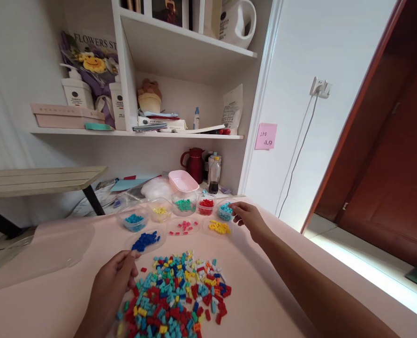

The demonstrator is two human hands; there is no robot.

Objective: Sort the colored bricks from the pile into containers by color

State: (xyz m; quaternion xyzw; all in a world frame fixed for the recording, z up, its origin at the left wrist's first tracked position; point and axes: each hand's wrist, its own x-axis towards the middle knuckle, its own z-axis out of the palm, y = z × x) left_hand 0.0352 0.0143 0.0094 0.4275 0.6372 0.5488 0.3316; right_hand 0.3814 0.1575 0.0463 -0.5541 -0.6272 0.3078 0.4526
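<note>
My right hand (249, 218) reaches to the clear cup of light-blue toy bricks (225, 210), its fingers pinched together at the cup's right side. Whether a brick is between those fingertips is too small to tell. My left hand (114, 278) is closed, thumb against the fingers, just below the dark-blue bricks (145, 241) on their clear lid. I cannot make out anything in it. Beside it spreads a big loose pile of mixed bricks (175, 295) in red, teal, yellow, white, orange and blue. A single red brick (143, 270) lies at the pile's left edge.
Clear containers hold blue (134, 220), pale-yellow (159, 211), green (184, 205) and red bricks (206, 205). Pink (185, 227) and yellow bricks (219, 227) lie on clear lids. Behind stand a pink basin (183, 180), a red jug (194, 165) and a bottle (214, 176).
</note>
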